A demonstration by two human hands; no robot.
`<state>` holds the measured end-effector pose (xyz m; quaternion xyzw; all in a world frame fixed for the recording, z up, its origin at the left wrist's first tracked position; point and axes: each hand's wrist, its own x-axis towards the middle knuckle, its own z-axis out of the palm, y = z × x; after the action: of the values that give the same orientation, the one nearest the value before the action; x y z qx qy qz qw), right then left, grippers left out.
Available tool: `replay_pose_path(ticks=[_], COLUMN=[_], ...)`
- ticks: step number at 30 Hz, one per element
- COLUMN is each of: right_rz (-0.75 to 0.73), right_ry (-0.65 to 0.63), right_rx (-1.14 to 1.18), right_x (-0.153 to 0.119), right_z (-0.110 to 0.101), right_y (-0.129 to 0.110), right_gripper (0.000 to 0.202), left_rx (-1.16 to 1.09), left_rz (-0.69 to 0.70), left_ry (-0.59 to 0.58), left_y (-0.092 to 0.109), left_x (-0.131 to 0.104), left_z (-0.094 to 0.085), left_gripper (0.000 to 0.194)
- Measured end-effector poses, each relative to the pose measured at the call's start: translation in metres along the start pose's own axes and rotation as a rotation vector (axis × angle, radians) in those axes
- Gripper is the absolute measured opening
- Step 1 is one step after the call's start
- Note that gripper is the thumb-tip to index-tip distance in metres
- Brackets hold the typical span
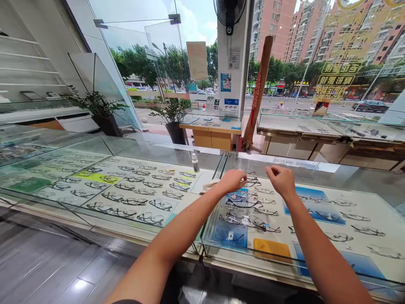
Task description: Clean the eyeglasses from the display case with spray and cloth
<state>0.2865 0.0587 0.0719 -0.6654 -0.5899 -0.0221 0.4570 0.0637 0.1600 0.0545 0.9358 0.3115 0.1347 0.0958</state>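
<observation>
Both arms reach out over a glass display case [268, 162] with rows of eyeglasses inside. My left hand [233, 181] is near the seam between two cases, its fingers curled; what it holds, if anything, is too small to name. My right hand [281, 180] is a little to the right, thumb and fingers pinched together, and I cannot make out anything in it. Between and below the hands, glasses [243, 203] show through the glass top. A folded pale cloth [209, 185] lies just left of my left hand, behind a small white spray bottle [195, 162].
More glasses [109, 210] fill the left case. An orange tray [272, 249] sits inside the right case near its front edge. Beyond stand potted plants [175, 126], a wooden post [259, 88], a small cabinet [210, 137] and another glass counter [294, 122].
</observation>
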Motion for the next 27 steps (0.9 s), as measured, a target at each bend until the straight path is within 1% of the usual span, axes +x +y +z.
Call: replay_pose_path(ticks=[1, 3, 5, 6, 7, 8, 10, 11, 13, 16, 21, 27], right_rz=[-0.001, -0.003, -0.004, -0.003, 0.0, 0.002, 0.002, -0.001, -0.016, -0.033, 0.012, 0.051], right_ry=[0.007, 0.018, -0.007, -0.046, -0.102, -0.17, -0.293, -0.328, -0.351, -0.347, -0.331, -0.308], right_rx=[0.001, 0.029, 0.105, 0.166, 0.238, 0.313, 0.441, 0.479, 0.513, 0.523, 0.568, 0.604], right_x=[0.001, 0.001, -0.001, -0.002, -0.004, -0.006, -0.011, -0.013, -0.016, -0.017, -0.017, -0.016], right_z=[-0.001, -0.001, 0.002, 0.005, 0.008, 0.012, 0.021, 0.024, 0.029, 0.03, 0.026, 0.024], right_y=[0.001, 0.003, 0.003, 0.001, -0.002, -0.005, -0.011, -0.014, -0.018, -0.019, -0.02, -0.021], right_gripper=[0.045, 0.045, 0.043, 0.042, 0.041, 0.04, 0.039, 0.039, 0.038, 0.037, 0.038, 0.04], left_rx=[-0.018, -0.12, -0.335, -0.479, -0.631, -0.78, -1.032, -1.123, -1.242, -1.3, -1.258, -1.352], left_rz=[0.01, 0.02, 0.0, -0.017, -0.034, -0.045, -0.059, -0.067, -0.084, -0.092, -0.084, -0.087], left_ry=[0.033, 0.155, 0.301, 0.353, 0.377, 0.379, 0.345, 0.324, 0.284, 0.256, 0.27, 0.165], left_y=[0.002, 0.004, 0.006, 0.006, 0.006, 0.007, 0.009, 0.011, 0.015, 0.019, 0.018, 0.019], left_x=[-0.001, -0.003, -0.003, -0.003, -0.002, -0.001, 0.001, 0.002, 0.002, 0.001, 0.001, 0.0], left_z=[-0.004, -0.011, -0.017, -0.019, -0.02, -0.02, -0.019, -0.017, -0.014, -0.012, -0.009, -0.012], left_gripper=[0.02, 0.019, 0.02, 0.023, 0.027, 0.031, 0.04, 0.044, 0.049, 0.05, 0.052, 0.055])
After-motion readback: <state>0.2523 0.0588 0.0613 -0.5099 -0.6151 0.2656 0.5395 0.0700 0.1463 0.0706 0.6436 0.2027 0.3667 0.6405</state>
